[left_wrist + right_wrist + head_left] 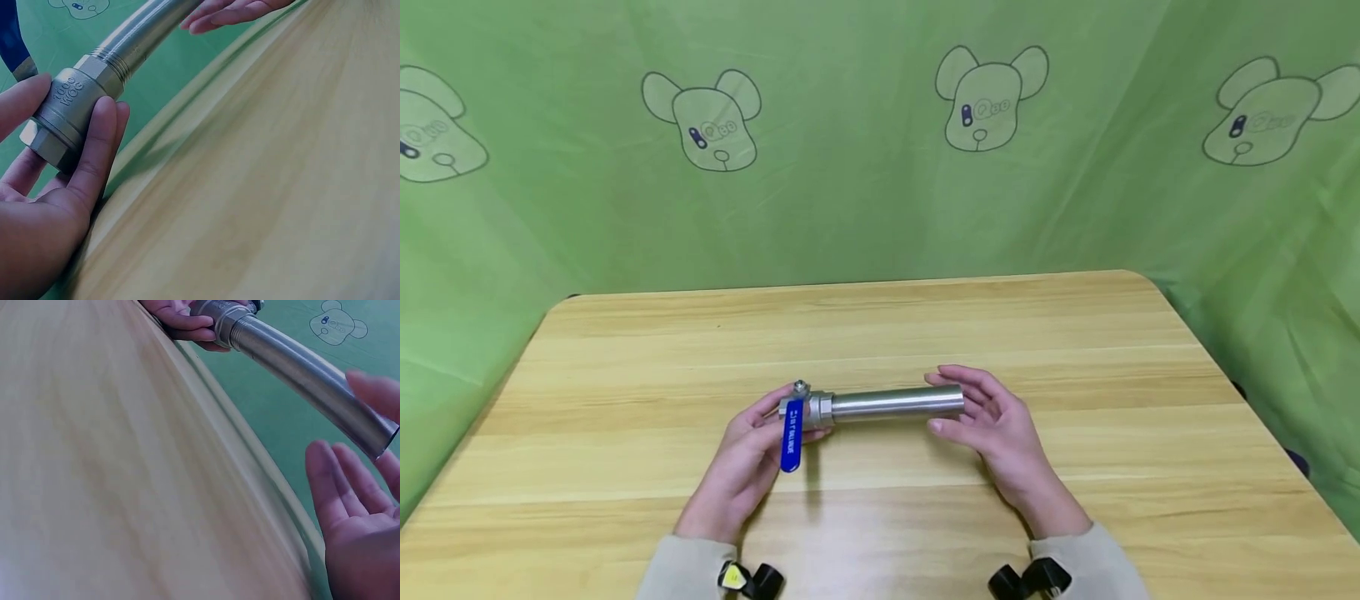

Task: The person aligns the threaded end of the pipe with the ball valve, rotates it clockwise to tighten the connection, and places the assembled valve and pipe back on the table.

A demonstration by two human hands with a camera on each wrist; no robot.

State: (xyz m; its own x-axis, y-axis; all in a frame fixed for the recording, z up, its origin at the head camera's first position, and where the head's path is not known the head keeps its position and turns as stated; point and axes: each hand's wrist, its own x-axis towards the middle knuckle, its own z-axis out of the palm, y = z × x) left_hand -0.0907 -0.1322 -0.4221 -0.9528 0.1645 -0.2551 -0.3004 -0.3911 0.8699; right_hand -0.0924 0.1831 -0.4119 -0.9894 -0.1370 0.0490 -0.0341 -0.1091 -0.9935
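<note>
My left hand (747, 454) grips a steel ball valve (70, 105) by its body, thumb on one side and fingers on the other. The valve's blue lever handle (792, 437) points toward me in the head view. A straight steel pipe (891, 403) is joined to the valve by a threaded end and extends to the right, held above the table. Around the pipe's free end, my right hand (1000, 429) stands with fingers and thumb loosely spread. In the right wrist view a gap shows between those fingers (326, 481) and the pipe.
The valve and pipe are over a light wooden table (625, 367) with rounded far corners. Green fabric (850, 208) printed with bear-like heads hangs behind and at both sides. Dark wrist devices (1030, 578) sit at both sleeve cuffs.
</note>
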